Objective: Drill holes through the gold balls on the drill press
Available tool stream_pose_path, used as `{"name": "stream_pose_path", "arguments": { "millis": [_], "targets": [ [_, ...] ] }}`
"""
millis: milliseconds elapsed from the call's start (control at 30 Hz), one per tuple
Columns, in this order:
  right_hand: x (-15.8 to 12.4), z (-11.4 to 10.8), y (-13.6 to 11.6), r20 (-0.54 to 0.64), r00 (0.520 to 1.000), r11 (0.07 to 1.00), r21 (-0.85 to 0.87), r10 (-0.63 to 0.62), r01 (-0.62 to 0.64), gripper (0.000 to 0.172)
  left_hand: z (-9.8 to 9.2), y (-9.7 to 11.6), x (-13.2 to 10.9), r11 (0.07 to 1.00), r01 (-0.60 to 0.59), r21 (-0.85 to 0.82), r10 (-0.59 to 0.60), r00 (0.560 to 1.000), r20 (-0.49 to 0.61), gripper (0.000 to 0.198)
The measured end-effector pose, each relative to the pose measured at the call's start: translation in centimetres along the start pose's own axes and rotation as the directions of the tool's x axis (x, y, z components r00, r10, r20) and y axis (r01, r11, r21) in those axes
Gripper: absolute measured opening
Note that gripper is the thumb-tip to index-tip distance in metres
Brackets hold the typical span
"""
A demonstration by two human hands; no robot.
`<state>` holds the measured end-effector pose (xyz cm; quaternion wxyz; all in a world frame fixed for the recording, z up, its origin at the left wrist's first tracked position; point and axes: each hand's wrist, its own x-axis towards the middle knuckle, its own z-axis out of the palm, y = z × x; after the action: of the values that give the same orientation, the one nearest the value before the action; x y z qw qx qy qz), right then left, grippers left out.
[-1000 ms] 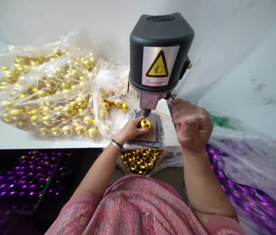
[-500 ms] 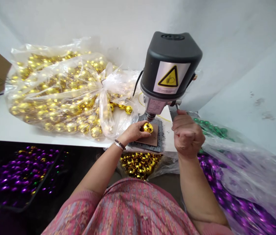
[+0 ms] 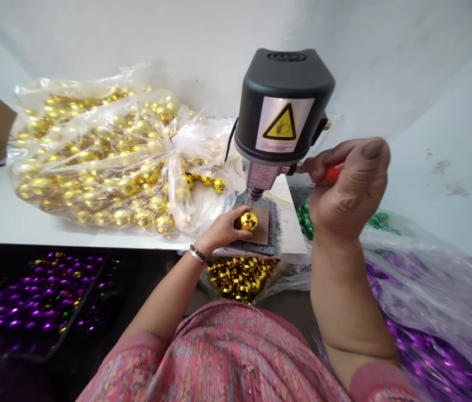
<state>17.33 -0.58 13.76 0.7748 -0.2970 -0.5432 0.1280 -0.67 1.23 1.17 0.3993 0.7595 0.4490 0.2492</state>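
Observation:
My left hand (image 3: pixel 230 228) is closed on a shiny gold ball (image 3: pixel 249 221), thumb and fingers gripping its left side. The ball rests on or just over a brown board (image 3: pixel 263 229) lying on the grey base plate (image 3: pixel 273 223) of a black-topped drill press (image 3: pixel 288 84). Directly above the ball, the drill chuck (image 3: pixel 255 194) points down with a thin bit that looks clear of it or barely at its top. My right hand (image 3: pixel 347 187) is wrapped around the red grip (image 3: pixel 333 173) of the feed lever, at the press's right side.
A large clear bag of gold balls (image 3: pixel 94 162) covers the white table (image 3: pixel 52 234) on the left. Below the table's front edge hangs a bag of gold pieces (image 3: pixel 240 276). Purple balls (image 3: pixel 39 296) lie lower left; bagged purple (image 3: pixel 437 357) and green balls (image 3: pixel 305 218) are at right.
My right hand has risen and swung right with the lever, and its red grip now shows. The chuck has lifted off the ball, which my left hand has turned slightly.

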Motion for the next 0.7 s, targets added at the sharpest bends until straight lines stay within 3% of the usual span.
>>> {"name": "stream_pose_path", "arguments": {
  "millis": [133,233,267,333,367,433,500,533,600,700],
  "targets": [
    [-0.3,0.0,0.2,-0.037,0.999,1.0,0.024,-0.01,0.01,0.036,-1.2,0.0,-1.4,0.999,-0.053,-0.014,0.053,0.997,0.054,0.067],
    [-0.5,-0.1,0.4,-0.055,0.998,0.999,0.036,-0.022,0.024,0.035,-2.5,0.3,-2.2,0.999,-0.015,-0.047,0.021,0.992,0.125,0.068],
    [-0.6,-0.2,0.4,-0.054,0.998,0.999,0.038,-0.02,0.022,0.034,-3.0,0.3,-2.3,0.998,0.007,-0.064,0.0,0.994,0.107,0.064],
    [-0.7,-0.2,0.4,-0.051,0.999,0.999,0.047,-0.013,0.016,0.034,-3.9,0.2,-1.9,0.993,0.069,-0.097,-0.073,0.997,-0.037,0.05],
    [-0.8,-0.1,0.3,-0.05,0.999,0.998,0.055,-0.012,0.015,0.034,-4.3,-0.1,-1.4,0.988,0.11,-0.108,-0.126,0.981,-0.148,0.044],
    [-0.8,-0.1,0.2,-0.053,0.998,0.997,0.075,-0.018,0.022,0.033,-5.2,-0.9,0.3,0.97,0.22,-0.103,-0.242,0.9,-0.362,0.039],
    [-0.8,-0.1,0.2,-0.06,0.998,0.996,0.084,-0.03,0.035,0.033,-6.0,-2.1,2.6,0.945,0.327,-0.033,-0.302,0.824,-0.48,0.042],
    [-0.8,-0.1,0.2,-0.059,0.998,0.996,0.079,-0.035,0.039,0.033,-6.3,-2.7,3.8,0.928,0.372,0.026,-0.31,0.807,-0.502,0.043],
    [-0.8,-0.3,0.3,-0.041,0.998,0.997,0.063,-0.039,0.041,0.032,-6.7,-3.6,6.1,0.885,0.44,0.151,-0.324,0.816,-0.479,0.036],
    [-0.9,-0.5,0.3,-0.014,0.999,0.998,0.043,-0.04,0.04,0.03,-6.4,-4.3,8.6,0.839,0.507,0.195,-0.392,0.814,-0.429,0.032]
  ]
}}
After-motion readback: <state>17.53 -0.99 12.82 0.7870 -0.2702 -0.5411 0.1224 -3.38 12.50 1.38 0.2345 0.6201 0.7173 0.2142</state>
